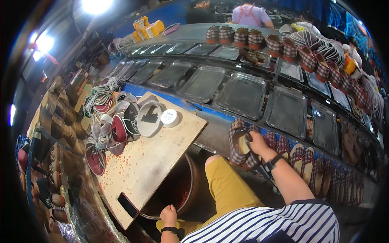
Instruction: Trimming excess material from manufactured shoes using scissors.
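My right hand (257, 144) grips a checkered shoe (239, 139) with a pale insole, part of what looks like a pair. The fingers hook into its opening, and it hangs at the edge of the tray line beside my knee. My left hand (169, 214) rests low by my other knee, its fingers curled closed with nothing showing in them. Close to that hand, a black phone (128, 205) lies on the corner of the wooden board (162, 148). Maroon shoes (283, 144) stand in a row right of the held shoe.
Shoe uppers with laces (117, 129), a white oval container (149, 117) and a round white lid (170, 117) sit on the board. Below it stands a round bin (190, 174). Dark trays (243, 95) line the conveyor; checkered shoes (256, 39) top the far shelf. People (251, 15) work beyond.
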Motion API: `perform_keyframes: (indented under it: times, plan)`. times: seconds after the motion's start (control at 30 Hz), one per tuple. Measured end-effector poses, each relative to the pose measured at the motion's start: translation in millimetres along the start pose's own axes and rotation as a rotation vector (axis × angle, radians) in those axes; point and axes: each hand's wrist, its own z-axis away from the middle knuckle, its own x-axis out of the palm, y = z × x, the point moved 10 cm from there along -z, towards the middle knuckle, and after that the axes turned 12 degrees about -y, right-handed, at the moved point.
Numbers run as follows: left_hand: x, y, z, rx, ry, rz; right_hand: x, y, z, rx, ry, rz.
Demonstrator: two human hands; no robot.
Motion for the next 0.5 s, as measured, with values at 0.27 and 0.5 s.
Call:
perform_keyframes:
  times: [0.27,0.5]
  plan:
    - [3,-13,1,-0.027,0.010,0.042,6,0,50,0.444,-0.254,-1.257]
    - [2,-9,0,0.011,0.025,0.035,-10,-20,55,0.430,-0.239,-1.235]
